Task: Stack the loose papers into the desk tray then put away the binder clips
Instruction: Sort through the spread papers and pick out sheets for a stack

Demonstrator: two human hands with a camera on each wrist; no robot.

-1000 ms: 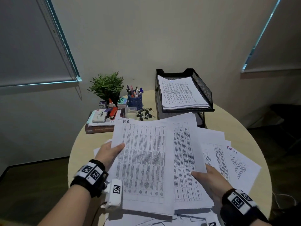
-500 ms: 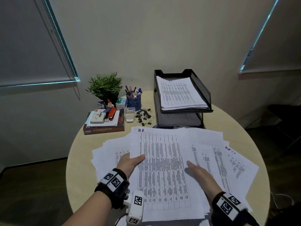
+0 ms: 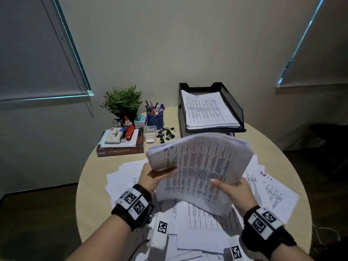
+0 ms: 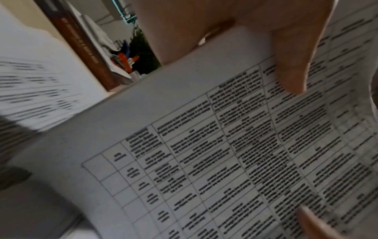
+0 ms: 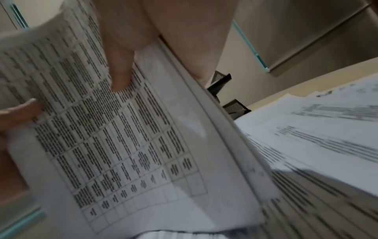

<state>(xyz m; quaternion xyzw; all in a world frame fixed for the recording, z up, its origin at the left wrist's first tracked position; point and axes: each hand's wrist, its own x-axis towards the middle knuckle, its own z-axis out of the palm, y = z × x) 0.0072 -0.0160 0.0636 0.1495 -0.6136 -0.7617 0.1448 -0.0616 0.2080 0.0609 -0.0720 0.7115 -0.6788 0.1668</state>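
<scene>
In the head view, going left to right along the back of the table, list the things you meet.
Book stack → plant → pen cup → binder clips → desk tray.

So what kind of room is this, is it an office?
Probably an office or a home work corner. A round table holds a black mesh desk tray of printed papers, a blue pen cup and scattered binder clips.
</scene>
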